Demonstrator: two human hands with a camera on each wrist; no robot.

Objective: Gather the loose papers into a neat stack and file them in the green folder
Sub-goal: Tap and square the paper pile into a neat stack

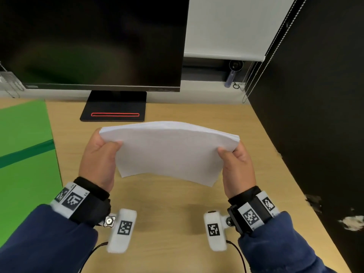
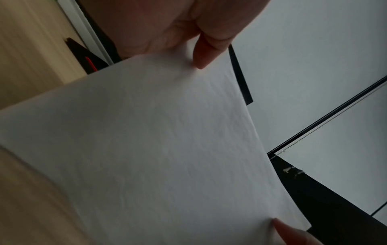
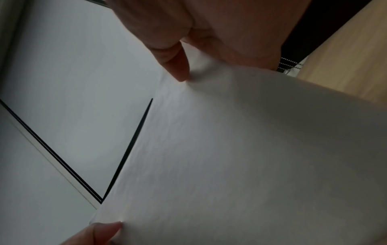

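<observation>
A stack of white papers [image 1: 169, 150] is held in the air above the wooden desk [image 1: 167, 201], bowed upward in the middle. My left hand [image 1: 102, 152] pinches its left edge, thumb on top. My right hand [image 1: 234, 160] pinches its right edge the same way. The sheets' far edges look roughly aligned. Both wrist views show the paper stack [image 2: 157, 149] [image 3: 240, 157] from close up, with a thumb pressed onto it. The green folder [image 1: 25, 154] lies flat on the desk at the far left, with a darker green band across it.
A black monitor [image 1: 92, 40] stands behind the papers, its stand base [image 1: 114, 107] on the desk. A dark partition wall [image 1: 319, 115] borders the desk on the right. A window blind [image 1: 226, 26] with bead cords hangs at the back right.
</observation>
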